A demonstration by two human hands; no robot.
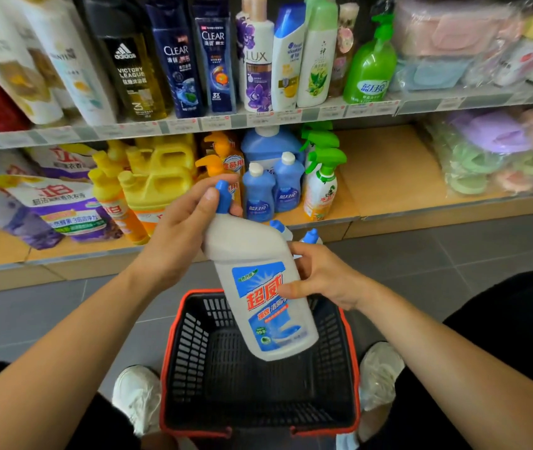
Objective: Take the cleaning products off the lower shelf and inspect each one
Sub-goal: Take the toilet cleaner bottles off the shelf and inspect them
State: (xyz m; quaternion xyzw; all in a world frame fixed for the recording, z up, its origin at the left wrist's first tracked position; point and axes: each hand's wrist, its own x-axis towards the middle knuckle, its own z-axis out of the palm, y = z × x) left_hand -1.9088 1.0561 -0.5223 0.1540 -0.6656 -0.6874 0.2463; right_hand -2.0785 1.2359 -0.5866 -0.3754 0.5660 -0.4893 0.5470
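A white toilet-cleaner bottle (255,280) with a blue angled cap and a blue label is held tilted above the basket. My left hand (184,232) grips its neck just below the cap. My right hand (320,274) holds the body at the label's right side, thumb across the label. Two more blue-capped bottles (294,233) of the same kind peek out behind it at the lower shelf's (388,177) front edge. Further back on that shelf stand small blue detergent bottles (271,190), a green-trigger spray bottle (322,186) and yellow jugs (154,186).
A black shopping basket with a red rim (174,339) sits on the grey tiled floor between my white shoes. The upper shelf carries shampoo and soap bottles (258,60). Detergent bags (60,206) lie at the left, wrapped plastic tubs (492,151) at the right.
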